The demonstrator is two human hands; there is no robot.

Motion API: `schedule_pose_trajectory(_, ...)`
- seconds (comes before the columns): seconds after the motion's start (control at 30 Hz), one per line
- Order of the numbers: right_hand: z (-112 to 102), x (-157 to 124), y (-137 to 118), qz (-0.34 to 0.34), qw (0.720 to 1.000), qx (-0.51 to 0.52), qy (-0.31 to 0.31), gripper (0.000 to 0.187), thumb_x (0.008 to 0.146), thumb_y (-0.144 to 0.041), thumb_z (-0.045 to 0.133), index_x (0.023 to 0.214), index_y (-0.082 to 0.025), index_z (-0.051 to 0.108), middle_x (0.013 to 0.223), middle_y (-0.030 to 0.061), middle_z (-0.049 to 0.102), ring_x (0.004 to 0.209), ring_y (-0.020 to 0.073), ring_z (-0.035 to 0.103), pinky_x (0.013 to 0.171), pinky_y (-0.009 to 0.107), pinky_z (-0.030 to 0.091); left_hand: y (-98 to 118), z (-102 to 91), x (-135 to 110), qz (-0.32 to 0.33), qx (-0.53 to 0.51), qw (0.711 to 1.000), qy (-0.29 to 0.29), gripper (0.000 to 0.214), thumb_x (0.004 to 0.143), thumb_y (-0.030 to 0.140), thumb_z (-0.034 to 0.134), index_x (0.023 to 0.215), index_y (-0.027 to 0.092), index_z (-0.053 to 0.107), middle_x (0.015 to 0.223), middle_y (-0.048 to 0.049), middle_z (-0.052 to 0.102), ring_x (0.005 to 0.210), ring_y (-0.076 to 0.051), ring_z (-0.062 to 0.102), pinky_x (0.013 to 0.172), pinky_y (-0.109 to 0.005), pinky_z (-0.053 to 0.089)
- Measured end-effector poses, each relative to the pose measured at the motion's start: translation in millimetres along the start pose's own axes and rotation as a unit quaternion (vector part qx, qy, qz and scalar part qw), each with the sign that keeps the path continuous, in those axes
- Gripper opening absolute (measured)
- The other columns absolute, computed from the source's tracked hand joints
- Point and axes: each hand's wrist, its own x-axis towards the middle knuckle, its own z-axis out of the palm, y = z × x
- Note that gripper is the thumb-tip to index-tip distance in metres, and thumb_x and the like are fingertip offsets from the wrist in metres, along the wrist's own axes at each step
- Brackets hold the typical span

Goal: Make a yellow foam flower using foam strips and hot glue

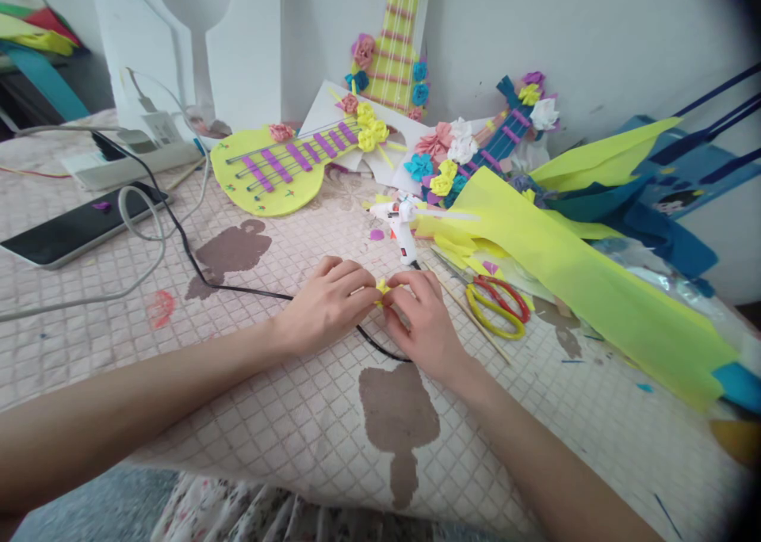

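Note:
My left hand [330, 304] and my right hand [423, 320] meet at the middle of the table, fingers pinched together on a small yellow foam piece [382, 289]. Most of the piece is hidden between the fingertips. Both hands rest on the quilted pink tablecloth [250, 415]. A white glue gun [405, 233] lies just beyond the hands, and its black cord [196, 265] runs under my wrists. Scissors with red and yellow handles [499, 304] lie to the right of my right hand.
A yellow foam guitar [279, 169] lies at the back left, and two more decorated guitars [398, 43] lean by the wall. Yellow foam sheets [571, 265] and blue ones cover the right side. A phone [77, 229], a power strip [136, 162] and cables sit at the left.

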Motion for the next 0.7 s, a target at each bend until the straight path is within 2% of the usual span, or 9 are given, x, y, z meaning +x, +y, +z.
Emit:
schedule_pose_trajectory(0.27,-0.6,1.3,1.0,-0.008,1.000,0.005,0.013,0.012,0.082,-0.010,0.050,0.083,-0.021,0.054,0.102,0.0080,0.055,0.100,0.0235,0.046,0.087,0.043,0.042,-1.2,-1.8,-1.8,0.024,0.032,0.999,-0.012,0.011,0.093,0.016,0.047,0.091,0.017,0.058,0.092,-0.0035,0.063,0.089,-0.017,0.054,0.083,-0.036,0.036)
schedule_pose_trajectory(0.7,-1.5,1.2,2.1,-0.011,1.000,0.022,0.015,0.014,0.081,-0.009,0.049,0.083,-0.022,0.054,0.103,0.0079,0.055,0.103,0.0235,0.047,0.091,0.045,0.041,-1.6,0.2,-1.4,0.012,0.027,1.000,-0.004,0.008,0.093,0.019,0.049,0.090,0.018,0.057,0.094,-0.0016,0.064,0.091,-0.017,0.054,0.083,-0.035,0.036)
